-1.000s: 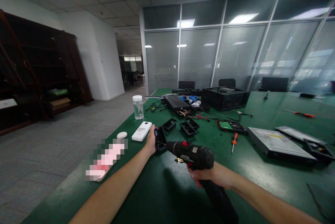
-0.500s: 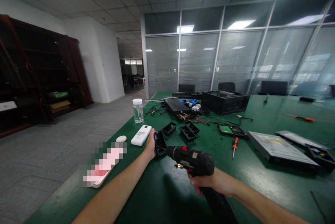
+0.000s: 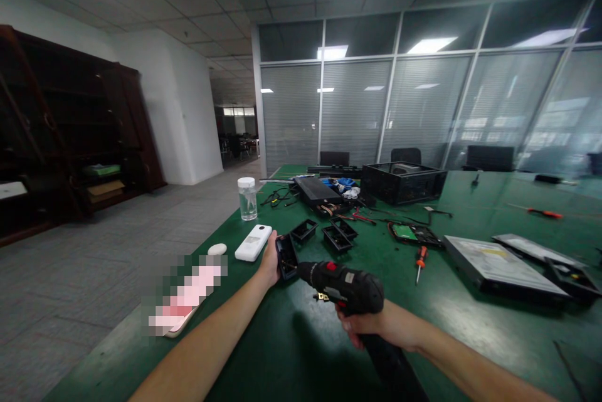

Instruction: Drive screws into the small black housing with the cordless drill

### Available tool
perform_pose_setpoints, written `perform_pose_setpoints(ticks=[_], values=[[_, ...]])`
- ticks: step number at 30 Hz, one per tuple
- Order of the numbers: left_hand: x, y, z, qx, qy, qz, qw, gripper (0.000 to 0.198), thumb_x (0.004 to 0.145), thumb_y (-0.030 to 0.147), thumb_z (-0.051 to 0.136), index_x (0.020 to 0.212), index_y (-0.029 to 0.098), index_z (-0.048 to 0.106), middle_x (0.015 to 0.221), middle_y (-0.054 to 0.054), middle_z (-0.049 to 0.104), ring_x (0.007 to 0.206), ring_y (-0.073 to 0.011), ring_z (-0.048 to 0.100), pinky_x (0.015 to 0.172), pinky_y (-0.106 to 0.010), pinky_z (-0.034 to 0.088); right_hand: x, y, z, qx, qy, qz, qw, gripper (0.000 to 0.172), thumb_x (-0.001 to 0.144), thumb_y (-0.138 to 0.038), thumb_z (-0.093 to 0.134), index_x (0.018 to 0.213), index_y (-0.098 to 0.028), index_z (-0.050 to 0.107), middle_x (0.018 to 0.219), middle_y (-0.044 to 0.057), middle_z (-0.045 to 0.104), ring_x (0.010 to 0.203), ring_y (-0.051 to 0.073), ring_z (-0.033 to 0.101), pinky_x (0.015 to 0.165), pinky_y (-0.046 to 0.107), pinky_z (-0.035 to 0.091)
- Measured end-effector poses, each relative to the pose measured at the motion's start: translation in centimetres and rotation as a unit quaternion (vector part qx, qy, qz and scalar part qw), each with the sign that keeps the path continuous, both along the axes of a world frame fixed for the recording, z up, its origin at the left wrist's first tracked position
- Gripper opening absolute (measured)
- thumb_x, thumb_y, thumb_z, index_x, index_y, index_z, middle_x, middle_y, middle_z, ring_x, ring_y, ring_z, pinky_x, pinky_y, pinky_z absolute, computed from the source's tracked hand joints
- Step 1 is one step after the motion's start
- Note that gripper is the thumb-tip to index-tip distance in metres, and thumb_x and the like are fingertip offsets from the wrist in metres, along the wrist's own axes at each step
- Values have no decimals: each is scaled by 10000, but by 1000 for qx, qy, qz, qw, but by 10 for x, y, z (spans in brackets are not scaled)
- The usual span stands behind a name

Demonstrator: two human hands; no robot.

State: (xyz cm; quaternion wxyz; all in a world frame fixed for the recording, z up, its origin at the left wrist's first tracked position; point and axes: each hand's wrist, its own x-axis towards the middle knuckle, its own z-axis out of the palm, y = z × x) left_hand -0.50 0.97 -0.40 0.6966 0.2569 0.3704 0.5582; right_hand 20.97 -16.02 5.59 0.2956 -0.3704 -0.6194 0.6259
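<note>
My left hand [image 3: 269,262] grips the side of a small black plastic box [image 3: 286,256], which is tilted up with its open side toward me. In my right hand [image 3: 364,325] is a black cordless drill [image 3: 345,286] with red accents, its chuck pointing left at the box. The drill's front end reaches the box's right edge; whether the bit touches anything inside I cannot tell. Just beyond the held box stand similar black frames, one [image 3: 304,230] by itself and another [image 3: 337,238] close against a third.
On the left lie a white device [image 3: 253,243], a white oval object [image 3: 217,249] and a blurred pink phone [image 3: 183,305], with a clear jar [image 3: 247,199] behind. An orange screwdriver [image 3: 422,258] and a flat metal drive [image 3: 503,267] lie right. A black case [image 3: 404,185] stands at the back.
</note>
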Motion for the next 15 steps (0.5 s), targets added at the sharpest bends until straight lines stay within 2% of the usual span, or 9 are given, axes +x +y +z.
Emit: perform_pose_setpoints(ticks=[15], values=[[0, -2, 3, -2, -5, 3, 1000, 455, 736, 604, 522, 877, 179, 599, 661, -51, 639, 627, -227, 636, 579, -330, 496, 1, 1, 0, -34, 4, 1, 999, 269, 625, -311, 726, 763, -164, 548, 618, -42, 548, 542, 116, 533, 544, 255, 425]])
